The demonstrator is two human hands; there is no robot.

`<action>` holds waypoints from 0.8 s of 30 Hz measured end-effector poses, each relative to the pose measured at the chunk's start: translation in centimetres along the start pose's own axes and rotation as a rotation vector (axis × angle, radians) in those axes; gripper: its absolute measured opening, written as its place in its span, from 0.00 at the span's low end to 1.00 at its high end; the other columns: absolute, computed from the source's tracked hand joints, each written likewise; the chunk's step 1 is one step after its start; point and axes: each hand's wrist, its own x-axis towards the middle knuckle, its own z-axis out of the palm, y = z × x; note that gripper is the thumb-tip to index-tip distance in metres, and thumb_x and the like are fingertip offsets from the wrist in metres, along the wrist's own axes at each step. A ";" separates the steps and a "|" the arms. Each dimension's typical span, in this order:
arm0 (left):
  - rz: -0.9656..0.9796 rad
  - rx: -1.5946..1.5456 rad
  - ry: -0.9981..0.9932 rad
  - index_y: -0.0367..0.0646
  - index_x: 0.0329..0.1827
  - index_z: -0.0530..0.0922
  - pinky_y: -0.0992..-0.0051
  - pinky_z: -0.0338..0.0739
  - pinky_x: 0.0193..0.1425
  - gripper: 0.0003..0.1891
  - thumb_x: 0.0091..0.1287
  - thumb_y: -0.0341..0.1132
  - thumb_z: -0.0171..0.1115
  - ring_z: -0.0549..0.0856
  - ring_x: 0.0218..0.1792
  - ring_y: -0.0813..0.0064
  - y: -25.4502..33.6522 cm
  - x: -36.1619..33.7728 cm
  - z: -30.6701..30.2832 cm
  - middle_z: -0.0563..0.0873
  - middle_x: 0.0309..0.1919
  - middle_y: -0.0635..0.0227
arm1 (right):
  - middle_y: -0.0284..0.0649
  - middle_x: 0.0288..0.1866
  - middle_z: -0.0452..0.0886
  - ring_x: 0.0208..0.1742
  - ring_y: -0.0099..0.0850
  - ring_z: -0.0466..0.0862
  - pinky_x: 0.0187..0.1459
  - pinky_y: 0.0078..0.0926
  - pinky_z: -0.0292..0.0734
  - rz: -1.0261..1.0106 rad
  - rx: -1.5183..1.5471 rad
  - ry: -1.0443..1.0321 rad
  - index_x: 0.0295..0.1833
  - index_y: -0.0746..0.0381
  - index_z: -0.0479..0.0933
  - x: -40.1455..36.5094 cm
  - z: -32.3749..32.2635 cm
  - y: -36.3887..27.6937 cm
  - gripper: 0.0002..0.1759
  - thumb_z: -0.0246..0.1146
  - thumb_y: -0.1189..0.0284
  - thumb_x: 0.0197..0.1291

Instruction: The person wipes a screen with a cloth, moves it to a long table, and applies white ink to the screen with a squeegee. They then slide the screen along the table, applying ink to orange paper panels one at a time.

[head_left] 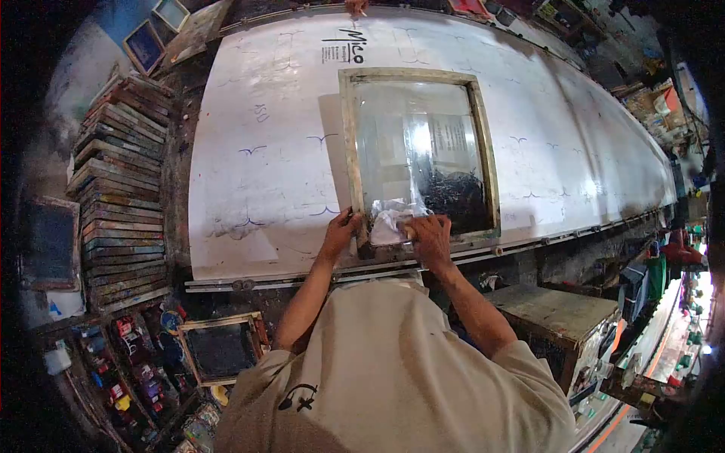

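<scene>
A wooden-framed screen [482,136] lies on the long white table, its mesh glossy and reflecting light. At its lower left corner, my left hand [342,229] has its fingers closed on the wooden edge. My right hand [432,238] is over the near side of the frame, right of centre, fingers bent and closed against a crumpled white cloth [389,223]. The cloth rests on the lower left part of the mesh. A shiny streak runs up the mesh from beside the right hand. Dark patches show at the mesh's lower right.
Blue and black marks dot the white tabletop [257,181], with printed lettering [344,47] beyond the frame. A metal rail [226,285] follows the near edge. Stacked frames [124,196] stand left; a wooden cabinet [555,311] stands right. Another person's hand [356,7] shows at the far edge.
</scene>
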 end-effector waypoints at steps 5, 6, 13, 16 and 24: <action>0.036 0.057 -0.080 0.40 0.70 0.80 0.73 0.78 0.58 0.23 0.79 0.45 0.65 0.82 0.50 0.79 0.4 -0.3 -0.4 0.87 0.50 0.73 | 0.31 0.57 0.86 0.57 0.34 0.81 0.68 0.49 0.63 -0.044 -0.113 0.049 0.61 0.48 0.84 0.0 2.5 0.8 0.24 0.66 0.76 0.58; 0.048 0.057 -0.076 0.40 0.70 0.80 0.73 0.78 0.58 0.23 0.79 0.45 0.65 0.82 0.50 0.79 0.3 0.3 -0.4 0.87 0.50 0.73 | 0.30 0.55 0.86 0.57 0.34 0.81 0.67 0.47 0.63 -0.071 -0.066 0.072 0.61 0.48 0.84 -1.2 2.4 1.1 0.25 0.67 0.76 0.57; 0.079 -0.074 -0.141 0.39 0.70 0.80 0.75 0.78 0.55 0.24 0.79 0.45 0.65 0.80 0.45 0.81 -1.8 1.0 -0.8 0.86 0.47 0.76 | 0.34 0.55 0.87 0.54 0.37 0.83 0.59 0.46 0.71 0.208 -0.024 0.000 0.57 0.51 0.86 2.3 2.3 -1.7 0.24 0.70 0.76 0.51; 0.034 -0.066 -0.180 0.39 0.73 0.77 0.74 0.78 0.60 0.26 0.79 0.45 0.65 0.82 0.50 0.79 -2.4 1.8 -1.7 0.87 0.51 0.73 | 0.39 0.57 0.87 0.55 0.38 0.83 0.63 0.50 0.71 -0.092 0.026 -0.010 0.60 0.51 0.85 2.8 5.0 -1.8 0.25 0.68 0.75 0.54; 0.111 -0.022 -0.120 0.38 0.72 0.78 0.76 0.78 0.56 0.25 0.80 0.45 0.64 0.81 0.48 0.82 -0.2 0.0 -0.5 0.87 0.49 0.75 | 0.27 0.66 0.85 0.63 0.32 0.82 0.69 0.58 0.67 -0.118 -0.186 -0.109 0.71 0.41 0.77 -0.6 1.5 3.0 0.28 0.63 0.69 0.66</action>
